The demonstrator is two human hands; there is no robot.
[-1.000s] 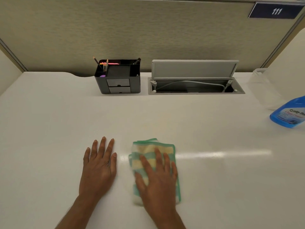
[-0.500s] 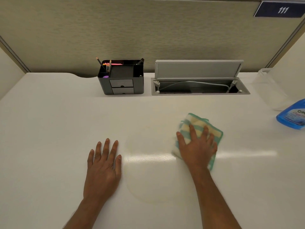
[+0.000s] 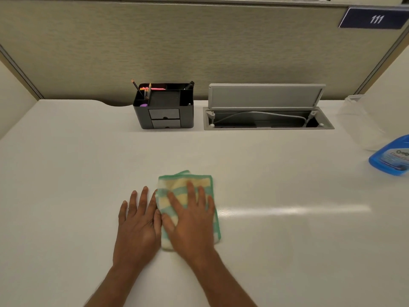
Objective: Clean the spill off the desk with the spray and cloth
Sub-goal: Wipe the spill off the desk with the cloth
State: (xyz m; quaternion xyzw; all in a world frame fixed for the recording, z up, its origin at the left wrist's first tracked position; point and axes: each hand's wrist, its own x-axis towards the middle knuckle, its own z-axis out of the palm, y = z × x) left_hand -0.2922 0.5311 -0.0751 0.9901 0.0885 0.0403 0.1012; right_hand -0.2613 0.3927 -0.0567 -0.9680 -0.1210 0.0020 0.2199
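A folded green-and-yellow striped cloth [image 3: 177, 185] lies flat on the white desk [image 3: 287, 240] near its front middle. My right hand [image 3: 192, 222] presses down on the cloth with fingers spread. My left hand [image 3: 138, 227] rests flat on the desk just left of the cloth, its fingers touching the cloth's edge. A blue spray bottle [image 3: 391, 158] stands at the right edge of the view, partly cut off. No spill shows clearly on the desk; only a glossy streak of light runs right of the cloth.
A black desk organiser [image 3: 164, 109] with pencils stands at the back middle. Right of it an open grey cable hatch [image 3: 267, 117] is set into the desk, lid up. A clear plastic container [image 3: 363, 120] sits at the back right. Fabric partitions enclose the desk.
My right hand has slid the cloth back from the right and farther part of the desk toward the left, up against my left hand. My left hand has stayed in place.
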